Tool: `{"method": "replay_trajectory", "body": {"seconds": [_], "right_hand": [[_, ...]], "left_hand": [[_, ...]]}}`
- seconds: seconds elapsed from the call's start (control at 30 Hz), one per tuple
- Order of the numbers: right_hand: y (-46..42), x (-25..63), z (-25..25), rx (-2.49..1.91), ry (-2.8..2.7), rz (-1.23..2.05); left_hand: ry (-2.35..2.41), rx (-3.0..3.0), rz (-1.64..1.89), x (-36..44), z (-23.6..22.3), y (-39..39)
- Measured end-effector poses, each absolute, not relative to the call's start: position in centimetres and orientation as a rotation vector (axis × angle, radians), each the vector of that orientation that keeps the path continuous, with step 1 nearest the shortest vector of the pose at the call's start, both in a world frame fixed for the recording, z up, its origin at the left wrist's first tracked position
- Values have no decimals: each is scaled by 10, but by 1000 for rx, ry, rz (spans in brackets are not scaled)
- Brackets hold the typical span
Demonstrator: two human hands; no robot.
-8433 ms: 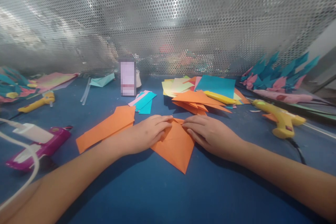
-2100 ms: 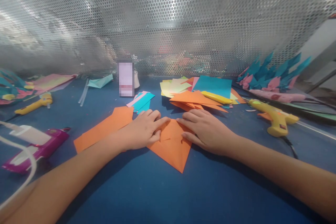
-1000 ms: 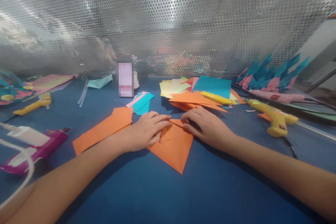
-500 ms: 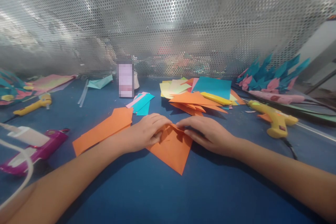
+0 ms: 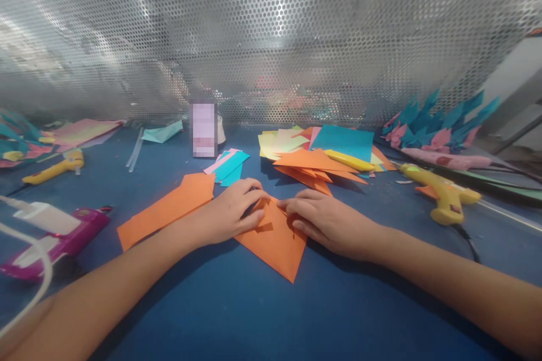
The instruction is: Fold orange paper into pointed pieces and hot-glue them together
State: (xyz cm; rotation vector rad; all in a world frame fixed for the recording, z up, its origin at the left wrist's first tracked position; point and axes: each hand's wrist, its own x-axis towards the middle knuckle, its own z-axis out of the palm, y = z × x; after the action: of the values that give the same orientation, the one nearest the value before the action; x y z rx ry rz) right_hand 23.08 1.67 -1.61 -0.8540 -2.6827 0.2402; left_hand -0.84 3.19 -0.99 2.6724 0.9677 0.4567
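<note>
Folded orange sheet (image 5: 277, 251) is laid on blue table (image 5: 237, 310), left of the yellow cutter (image 5: 349, 160) and nearer the wearer. Sheet's side farther from the cutter is touched by the left hand (image 5: 235, 211), side closer to it by the right hand (image 5: 330, 220). Fingers of both are curled, thumbs apart from index tips; whether paper is pinched can't be told. Looks like a fold being formed: layers should be squared at the tip before any pressing, sheet pinned flat, crease run outward evenly. Skew is risked if one side is pulled harder.
</note>
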Motion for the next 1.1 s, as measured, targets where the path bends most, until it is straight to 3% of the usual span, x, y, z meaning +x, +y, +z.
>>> {"method": "replay_trajectory", "body": {"seconds": [0.43,0.7,1.1], "right_hand": [[13,228,-14,-748,-2690,109],[14,220,-18,-957,-2702,164],[20,211,-22,-907,-2769,116]], "left_hand": [[1284,2132,595,-12,-15,31],[1352,2144,685,-14,-12,29],[1514,2078,562,-26,-13,33]]}}
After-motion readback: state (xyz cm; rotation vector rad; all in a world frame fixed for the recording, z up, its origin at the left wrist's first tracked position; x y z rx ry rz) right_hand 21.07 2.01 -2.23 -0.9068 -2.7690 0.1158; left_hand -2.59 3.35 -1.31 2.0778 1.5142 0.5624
